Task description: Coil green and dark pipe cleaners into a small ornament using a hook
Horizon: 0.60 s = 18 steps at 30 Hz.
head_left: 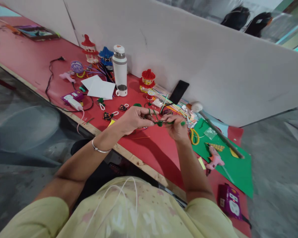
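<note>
My left hand [136,118] is closed in a pinch on a small piece of green yarn work [160,123]. A strand of green yarn [155,114] runs over its raised index finger. My right hand [175,127] grips a thin crochet hook [165,121], whose metal shaft reaches the green piece between the two hands. Green shows along the hook near the right fingers. Both hands are just above the red tabletop [149,145], fingertips close together but apart. Dark beaded pieces with white bead loops [108,115] lie left of my left hand.
Behind the hands stand a white bottle [120,71], a red-roofed pagoda model [147,80] and a leaning black phone [179,92]. To the right, a green sheet [240,168] bears a pink glue gun [215,158], yellow-handled scissors [194,137] and a stick [221,134]. A purple power strip [229,201] lies nearby.
</note>
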Motion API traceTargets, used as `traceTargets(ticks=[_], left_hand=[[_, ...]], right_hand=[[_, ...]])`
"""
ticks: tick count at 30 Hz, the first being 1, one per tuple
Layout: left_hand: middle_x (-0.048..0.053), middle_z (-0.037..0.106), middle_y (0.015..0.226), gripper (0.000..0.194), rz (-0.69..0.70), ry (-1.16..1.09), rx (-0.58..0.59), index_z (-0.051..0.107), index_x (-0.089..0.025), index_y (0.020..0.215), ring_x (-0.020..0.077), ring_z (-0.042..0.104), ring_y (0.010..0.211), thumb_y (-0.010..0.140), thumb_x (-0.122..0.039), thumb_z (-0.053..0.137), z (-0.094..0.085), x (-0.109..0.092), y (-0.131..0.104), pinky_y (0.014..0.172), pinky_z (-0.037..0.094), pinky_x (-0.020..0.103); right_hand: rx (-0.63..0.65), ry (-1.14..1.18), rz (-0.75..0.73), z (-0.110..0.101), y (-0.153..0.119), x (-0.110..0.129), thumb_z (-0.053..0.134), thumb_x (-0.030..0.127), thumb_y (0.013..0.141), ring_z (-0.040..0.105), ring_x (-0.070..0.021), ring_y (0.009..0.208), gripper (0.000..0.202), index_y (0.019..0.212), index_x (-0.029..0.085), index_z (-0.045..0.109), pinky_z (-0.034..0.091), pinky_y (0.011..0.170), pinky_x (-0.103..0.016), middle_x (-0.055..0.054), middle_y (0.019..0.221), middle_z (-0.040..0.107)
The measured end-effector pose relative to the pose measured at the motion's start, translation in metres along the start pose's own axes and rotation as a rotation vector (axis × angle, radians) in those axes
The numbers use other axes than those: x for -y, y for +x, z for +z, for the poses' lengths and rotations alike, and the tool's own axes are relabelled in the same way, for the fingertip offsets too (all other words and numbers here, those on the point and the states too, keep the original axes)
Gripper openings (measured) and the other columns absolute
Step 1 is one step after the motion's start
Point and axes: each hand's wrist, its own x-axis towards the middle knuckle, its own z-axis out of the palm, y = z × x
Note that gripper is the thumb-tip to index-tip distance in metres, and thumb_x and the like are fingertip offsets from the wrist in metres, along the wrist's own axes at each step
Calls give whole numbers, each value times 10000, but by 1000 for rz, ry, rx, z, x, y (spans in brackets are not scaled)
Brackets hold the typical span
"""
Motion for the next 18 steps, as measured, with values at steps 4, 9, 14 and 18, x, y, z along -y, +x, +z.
traceTargets(ticks=[4,9,14,18], left_hand=[[49,704,724,425,-46,14,31,867,-122,1034,70,493,513,611,-154,892,0,1,2,442,254,204],[40,685,707,410,-72,-3,18,866,-113,1001,54,455,501,594,-161,889,1,2,3,443,239,197],[56,713,734,403,-66,33,-4,866,-115,972,82,521,549,574,-170,888,0,2,3,456,286,189],[56,735,752,408,-20,73,-25,870,-123,979,106,584,609,574,-168,881,-2,5,5,497,364,193]], right_hand=[[56,20,-13,-3,-1,3,768,710,860,735,-161,696,458,776,260,781,656,683,-329,-32,830,816],[118,-20,-56,-7,-2,10,749,621,926,778,-202,826,371,815,277,832,665,759,-373,-42,829,824],[140,-111,-47,-10,-1,18,733,616,937,799,-231,839,365,813,292,844,658,743,-402,-47,849,839],[164,-168,-27,-9,-1,22,721,621,941,818,-246,864,370,815,298,848,675,760,-426,-47,896,859]])
